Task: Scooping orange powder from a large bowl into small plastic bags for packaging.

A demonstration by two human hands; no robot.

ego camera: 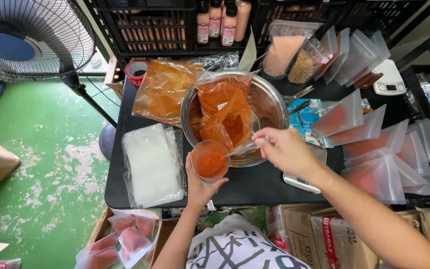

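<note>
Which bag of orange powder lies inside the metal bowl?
The open bag in the metal bowl; the other big bag lies flat on the table, left of it.

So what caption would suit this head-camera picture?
Left hand holds a cup of orange powder while the right hand spoons from a bag in a steel bowl.

Bare table front [255, 187] — steel bowl [269, 102] blocks behind.
</note>
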